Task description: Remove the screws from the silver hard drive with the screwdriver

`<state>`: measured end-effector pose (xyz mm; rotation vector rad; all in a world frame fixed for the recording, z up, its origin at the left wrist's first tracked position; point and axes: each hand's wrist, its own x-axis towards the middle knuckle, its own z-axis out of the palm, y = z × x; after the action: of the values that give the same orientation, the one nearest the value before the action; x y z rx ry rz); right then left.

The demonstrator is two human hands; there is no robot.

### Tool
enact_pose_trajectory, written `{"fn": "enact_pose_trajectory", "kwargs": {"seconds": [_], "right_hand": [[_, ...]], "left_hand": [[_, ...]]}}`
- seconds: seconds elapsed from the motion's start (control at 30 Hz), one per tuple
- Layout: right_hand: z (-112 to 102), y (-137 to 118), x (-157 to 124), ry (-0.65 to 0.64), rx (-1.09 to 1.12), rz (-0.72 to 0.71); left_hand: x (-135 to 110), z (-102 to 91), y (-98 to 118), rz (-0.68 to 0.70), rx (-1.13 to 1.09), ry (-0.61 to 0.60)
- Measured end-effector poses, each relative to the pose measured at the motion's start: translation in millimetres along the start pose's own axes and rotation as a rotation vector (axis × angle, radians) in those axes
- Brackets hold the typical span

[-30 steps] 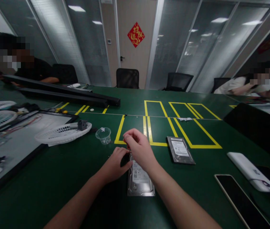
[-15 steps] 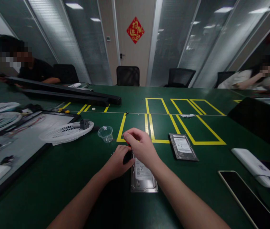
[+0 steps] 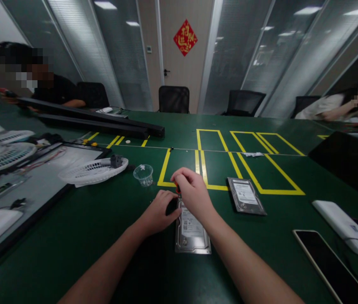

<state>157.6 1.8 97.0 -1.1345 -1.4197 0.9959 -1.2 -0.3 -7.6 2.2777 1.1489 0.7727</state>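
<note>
A silver hard drive with a white label lies flat on the green table before me. My left hand grips its upper left edge, thumb on the side and fingers curled near the far corner. Above the drive's far end, my right hand is closed around a small screwdriver. Only a bit of its red and black handle shows, upright over the far left corner; its tip is hidden. A second hard drive rests label up to the right.
A clear plastic cup stands left of my hands, beside a white fan grille. A phone and a white power bank lie at right. Long black bars extend near a person at left; another person sits far right.
The whole view has shifted slightly, so things appear a little further right. Slightly more of the red handle shows under my right hand. Both hands keep their places at the hard drive.
</note>
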Motion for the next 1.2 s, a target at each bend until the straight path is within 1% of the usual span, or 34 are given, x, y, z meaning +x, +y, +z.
{"fn": "enact_pose_trajectory", "kwargs": {"seconds": [0.23, 0.37, 0.43, 0.53, 0.67, 0.8, 1.0, 1.2], "right_hand": [[2.5, -1.7, -0.7, 0.010, 0.133, 0.082], [1.7, -4.3, 0.0, 0.006, 0.094, 0.024], [1.1, -5.7, 0.1, -0.014, 0.099, 0.017], [1.3, -6.2, 0.2, -0.021, 0.147, 0.040], [3.1, -3.3, 0.6, 0.029, 0.225, 0.083], [3.8, -2.5, 0.2, 0.003, 0.237, 0.131], [1.9, -4.3, 0.4, -0.013, 0.168, 0.037], [1.2, -1.9, 0.6, -0.005, 0.181, 0.061]], "left_hand": [[0.2, -0.4, 0.5, 0.015, 0.000, 0.004], [0.0, 0.2, -0.2, 0.011, -0.003, 0.008], [-0.1, 0.7, -0.5, 0.013, 0.000, 0.010], [-0.2, 0.9, -0.3, 0.011, 0.000, 0.007], [0.2, -0.3, 1.8, -0.003, 0.001, -0.001], [0.6, -0.9, 2.7, -0.008, 0.003, -0.003], [-0.1, 0.4, 0.6, 0.006, 0.007, 0.003], [1.1, -1.1, 2.0, -0.005, -0.005, -0.001]]}}
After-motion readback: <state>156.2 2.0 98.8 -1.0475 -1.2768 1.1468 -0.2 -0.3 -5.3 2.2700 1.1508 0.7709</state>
